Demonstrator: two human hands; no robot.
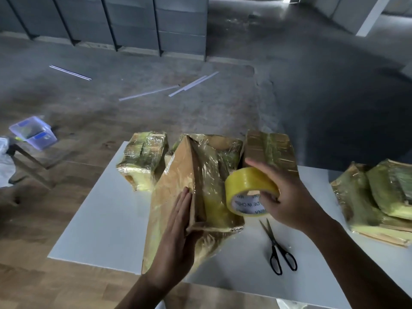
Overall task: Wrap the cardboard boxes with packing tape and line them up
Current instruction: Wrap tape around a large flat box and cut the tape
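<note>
A large cardboard box [178,175], partly covered in yellowish tape, lies tilted on the white table [107,210]. My left hand [178,233] presses flat with straight fingers against its near left side. My right hand [287,197] grips a yellow roll of packing tape [247,186] just to the right of the box, fingers hooked into the core. Two taped boxes stand at the table's far edge, one on the left [142,159] and one on the right [270,148].
Black-handled scissors [277,248] lie on the table right of the large box. A heap of taped boxes [379,197] sits at the right edge. On the floor to the left stands a clear plastic bin [33,134]; white strips [178,88] lie farther off.
</note>
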